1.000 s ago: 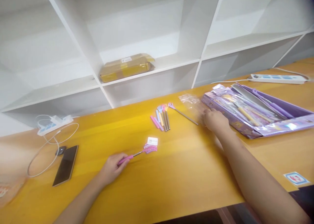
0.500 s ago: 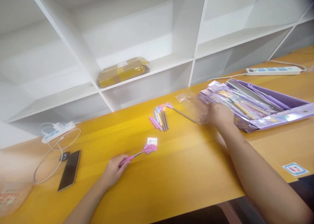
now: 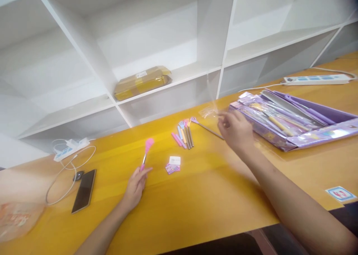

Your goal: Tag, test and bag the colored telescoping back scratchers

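My left hand (image 3: 135, 188) is closed round the handle of a pink back scratcher (image 3: 148, 145), whose head points away from me. Beside it on the table lie small printed cards (image 3: 173, 168), one white and one pink and purple. My right hand (image 3: 236, 130) hovers near the purple box, fingers curled together. A faint, blurred see-through streak rises by its fingertips; what they hold is unclear. Close to that hand rest a clear plastic wrapper (image 3: 208, 112) and a purple-headed metal scratcher rod (image 3: 208, 128). Several scratcher rods (image 3: 190, 137) and coloured handle sleeves (image 3: 179, 138) lie grouped in the middle.
An open purple box (image 3: 321, 135) holds several wrapped pieces (image 3: 274, 119) at right. Behind it is a power strip (image 3: 317, 79). On the left are a phone (image 3: 84, 191), cables and another power strip (image 3: 71, 149). A taped parcel (image 3: 142, 82) sits on the white shelf.
My left hand has swung the back scratcher up and left, off the cards, so its head points away. My right hand has moved slightly left from the box's edge.
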`<state>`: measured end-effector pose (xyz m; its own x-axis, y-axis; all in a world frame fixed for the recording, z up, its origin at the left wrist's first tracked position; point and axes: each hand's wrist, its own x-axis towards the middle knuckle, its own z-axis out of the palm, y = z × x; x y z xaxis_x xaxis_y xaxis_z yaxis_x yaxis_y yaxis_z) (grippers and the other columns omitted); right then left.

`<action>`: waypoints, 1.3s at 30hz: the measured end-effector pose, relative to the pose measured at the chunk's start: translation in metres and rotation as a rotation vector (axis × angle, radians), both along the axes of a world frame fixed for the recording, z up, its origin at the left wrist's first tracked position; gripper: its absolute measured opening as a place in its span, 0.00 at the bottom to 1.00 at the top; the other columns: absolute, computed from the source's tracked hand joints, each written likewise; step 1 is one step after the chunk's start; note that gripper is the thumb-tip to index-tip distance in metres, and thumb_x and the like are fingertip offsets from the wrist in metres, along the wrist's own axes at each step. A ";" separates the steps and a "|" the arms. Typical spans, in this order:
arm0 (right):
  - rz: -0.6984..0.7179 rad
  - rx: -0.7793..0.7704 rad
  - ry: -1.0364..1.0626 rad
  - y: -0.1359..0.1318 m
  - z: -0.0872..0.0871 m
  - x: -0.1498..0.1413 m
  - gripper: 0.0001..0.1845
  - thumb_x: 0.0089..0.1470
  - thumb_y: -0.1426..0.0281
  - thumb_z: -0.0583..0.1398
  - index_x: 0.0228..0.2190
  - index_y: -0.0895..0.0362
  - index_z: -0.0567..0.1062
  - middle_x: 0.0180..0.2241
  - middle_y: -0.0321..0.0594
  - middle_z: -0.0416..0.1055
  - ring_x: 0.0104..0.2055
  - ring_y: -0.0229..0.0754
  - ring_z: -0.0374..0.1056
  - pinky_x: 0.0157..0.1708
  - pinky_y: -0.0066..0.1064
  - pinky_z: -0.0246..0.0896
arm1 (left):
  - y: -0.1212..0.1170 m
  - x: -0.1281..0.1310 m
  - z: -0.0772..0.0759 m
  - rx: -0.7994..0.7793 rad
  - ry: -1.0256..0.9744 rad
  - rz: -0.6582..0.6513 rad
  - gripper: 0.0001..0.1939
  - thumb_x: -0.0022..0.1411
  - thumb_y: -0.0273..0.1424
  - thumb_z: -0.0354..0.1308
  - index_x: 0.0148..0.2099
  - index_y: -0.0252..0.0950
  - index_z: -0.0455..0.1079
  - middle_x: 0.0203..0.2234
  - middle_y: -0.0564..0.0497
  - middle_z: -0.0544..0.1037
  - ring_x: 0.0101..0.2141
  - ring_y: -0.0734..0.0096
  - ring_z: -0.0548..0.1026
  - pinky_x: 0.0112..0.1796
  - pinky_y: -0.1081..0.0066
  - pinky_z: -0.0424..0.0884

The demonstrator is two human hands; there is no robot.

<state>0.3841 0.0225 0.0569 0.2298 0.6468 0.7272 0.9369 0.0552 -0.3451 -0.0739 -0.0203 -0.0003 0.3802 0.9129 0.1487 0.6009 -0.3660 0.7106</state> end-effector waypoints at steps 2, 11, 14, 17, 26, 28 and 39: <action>0.203 0.069 -0.163 -0.014 0.002 -0.048 0.14 0.72 0.68 0.54 0.48 0.57 0.78 0.37 0.44 0.75 0.33 0.39 0.68 0.31 0.31 0.58 | -0.004 0.017 -0.003 -0.251 -0.360 0.036 0.25 0.76 0.52 0.51 0.60 0.40 0.74 0.36 0.52 0.64 0.23 0.80 0.58 0.22 0.75 0.58; 1.024 -0.058 -0.404 -0.073 -0.039 -0.195 0.09 0.69 0.70 0.59 0.46 0.60 0.77 0.43 0.48 0.77 0.46 0.49 0.74 0.46 0.40 0.71 | -0.027 0.072 -0.009 -0.703 -0.972 0.128 0.31 0.58 0.54 0.72 0.53 0.35 0.76 0.25 0.58 0.61 0.23 0.83 0.53 0.24 0.80 0.51; 1.041 -0.194 -0.078 -0.060 -0.048 -0.179 0.13 0.72 0.67 0.53 0.37 0.56 0.75 0.36 0.44 0.76 0.38 0.44 0.71 0.43 0.38 0.69 | -0.029 0.069 -0.010 -0.666 -0.958 0.136 0.29 0.60 0.53 0.72 0.49 0.33 0.77 0.22 0.62 0.54 0.21 0.84 0.47 0.22 0.79 0.44; 0.949 -0.391 0.386 -0.047 -0.051 -0.165 0.19 0.74 0.58 0.52 0.37 0.56 0.75 0.33 0.42 0.74 0.32 0.40 0.69 0.35 0.34 0.66 | -0.029 0.064 -0.014 -0.682 -0.904 0.051 0.28 0.63 0.54 0.69 0.47 0.33 0.77 0.22 0.63 0.51 0.20 0.84 0.45 0.22 0.78 0.45; 1.135 -1.080 0.994 -0.065 -0.046 -0.185 0.35 0.59 0.38 0.60 0.45 0.58 0.73 0.18 0.26 0.64 0.14 0.33 0.55 0.13 0.26 0.49 | -0.042 0.057 -0.004 -0.649 -0.491 -0.347 0.23 0.74 0.49 0.57 0.45 0.33 0.81 0.34 0.50 0.72 0.22 0.83 0.63 0.24 0.77 0.61; 1.108 -1.078 1.015 -0.066 -0.045 -0.185 0.33 0.59 0.37 0.60 0.37 0.56 0.72 0.15 0.26 0.62 0.13 0.33 0.54 0.14 0.26 0.50 | -0.040 0.058 -0.001 -0.618 -0.463 -0.364 0.23 0.74 0.49 0.57 0.46 0.35 0.81 0.45 0.44 0.75 0.25 0.83 0.67 0.26 0.76 0.66; 0.849 -0.379 0.812 -0.047 -0.026 -0.135 0.32 0.73 0.46 0.49 0.24 0.53 0.66 0.26 0.38 0.64 0.30 0.40 0.61 0.35 0.33 0.60 | -0.003 0.059 0.002 -0.383 -1.126 0.339 0.23 0.68 0.53 0.63 0.50 0.40 0.72 0.39 0.48 0.81 0.42 0.61 0.81 0.43 0.56 0.83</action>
<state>0.2494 -0.0244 0.0311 -0.0685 0.9501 0.3043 0.1594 0.3115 -0.9368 -0.0154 -0.0234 0.0019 -0.0508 0.9970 -0.0582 -0.3908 0.0338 0.9199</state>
